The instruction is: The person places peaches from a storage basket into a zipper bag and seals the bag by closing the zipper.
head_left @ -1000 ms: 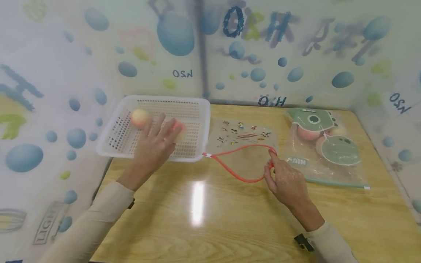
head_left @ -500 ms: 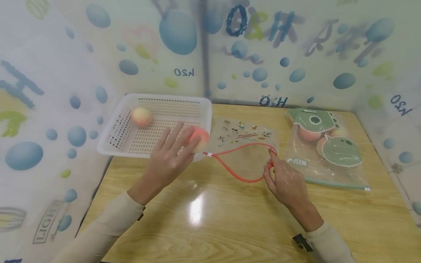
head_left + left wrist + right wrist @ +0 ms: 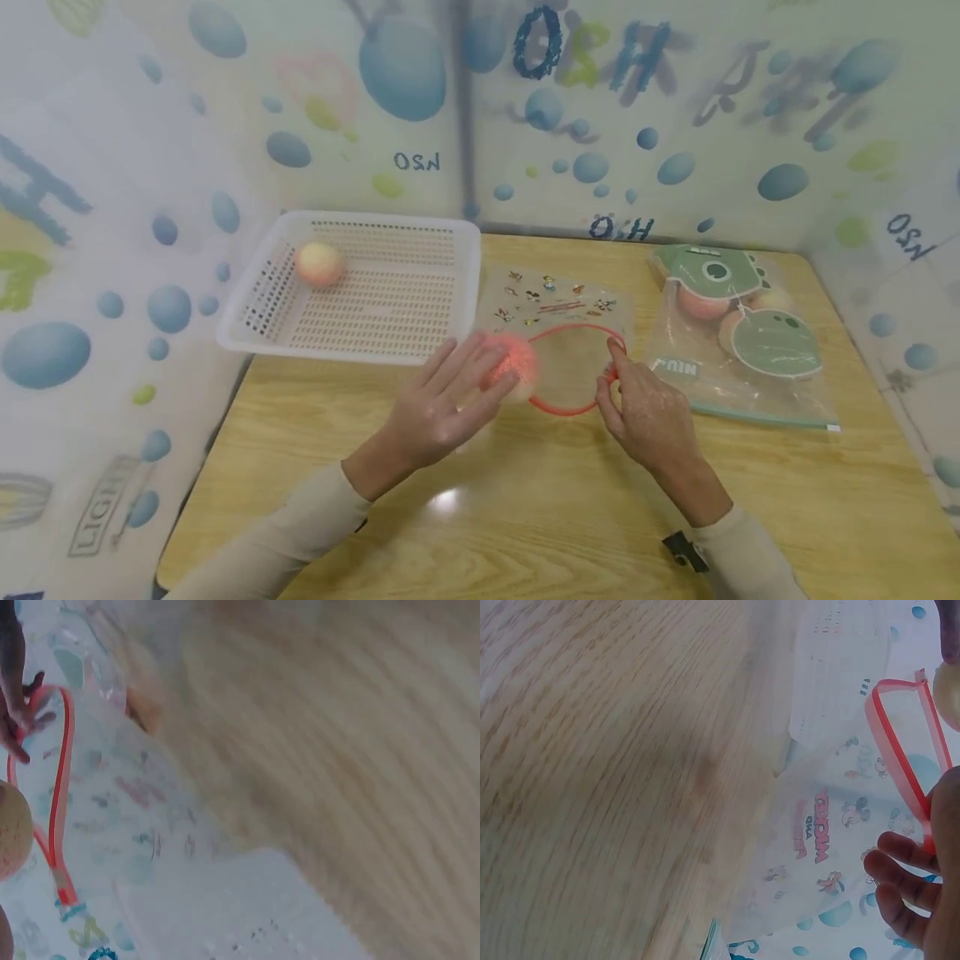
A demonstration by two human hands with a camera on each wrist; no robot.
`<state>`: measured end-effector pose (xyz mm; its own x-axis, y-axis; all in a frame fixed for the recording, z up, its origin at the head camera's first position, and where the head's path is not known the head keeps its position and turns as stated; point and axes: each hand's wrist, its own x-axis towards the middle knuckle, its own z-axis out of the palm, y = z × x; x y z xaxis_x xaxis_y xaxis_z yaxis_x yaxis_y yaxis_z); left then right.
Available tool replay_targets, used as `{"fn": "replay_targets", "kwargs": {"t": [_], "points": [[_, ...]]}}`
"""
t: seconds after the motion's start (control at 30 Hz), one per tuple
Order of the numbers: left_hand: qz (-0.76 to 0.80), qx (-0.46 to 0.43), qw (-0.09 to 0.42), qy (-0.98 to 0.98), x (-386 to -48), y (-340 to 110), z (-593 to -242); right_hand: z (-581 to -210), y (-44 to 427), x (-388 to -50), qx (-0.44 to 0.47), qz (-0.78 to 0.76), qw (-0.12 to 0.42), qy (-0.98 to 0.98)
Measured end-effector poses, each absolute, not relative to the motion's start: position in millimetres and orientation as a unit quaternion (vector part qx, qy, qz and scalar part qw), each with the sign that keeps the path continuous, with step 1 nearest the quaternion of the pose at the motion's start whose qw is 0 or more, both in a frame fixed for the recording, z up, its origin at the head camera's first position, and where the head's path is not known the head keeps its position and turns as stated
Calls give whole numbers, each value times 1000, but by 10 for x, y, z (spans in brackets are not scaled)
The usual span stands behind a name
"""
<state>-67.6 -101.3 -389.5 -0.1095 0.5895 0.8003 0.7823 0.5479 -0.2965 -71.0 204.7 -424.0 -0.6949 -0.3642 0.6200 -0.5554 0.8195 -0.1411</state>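
Observation:
A red and yellow peach (image 3: 519,367) is in my left hand (image 3: 438,408), held by thumb and fingers at the left end of a clear zip bag's mouth. The bag (image 3: 558,296) lies on the table, printed with small cartoon figures, its red zip edge (image 3: 896,742) spread into a loop. At the loop's right end, my right hand (image 3: 651,417) pinches the red edge between thumb and forefinger; its other fingers (image 3: 904,881) are loosely bent in the right wrist view. Only part of the peach (image 3: 13,831) shows at the left wrist view's left edge.
A white perforated basket (image 3: 382,312) stands at the back left with one peach (image 3: 320,264) inside. To the right lies a clear zip bag (image 3: 750,400) with green cartoon prints and several peaches in it. Patterned walls (image 3: 525,200) enclose the wooden table (image 3: 510,517).
My left hand has lifted one peach out of the basket and carried it right, to the bag's mouth. My right hand stays on the red edge, holding the mouth apart.

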Motion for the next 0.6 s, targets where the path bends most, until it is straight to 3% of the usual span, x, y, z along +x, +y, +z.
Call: {"fn": "replay_targets", "kwargs": {"t": [0.23,0.33,0.6], "points": [[-105,-492,439,-745,-574,-823,-4116,-4233,2008,-704,253,160,292,-908],[-104,-484,409,-766,-561,-760,-4206,-4243,1994,-695,263,160,296,-904],[-82,-441,389,-805,-560,-604,-4347,-4272,2000,-651,271,162,293,-903]]}}
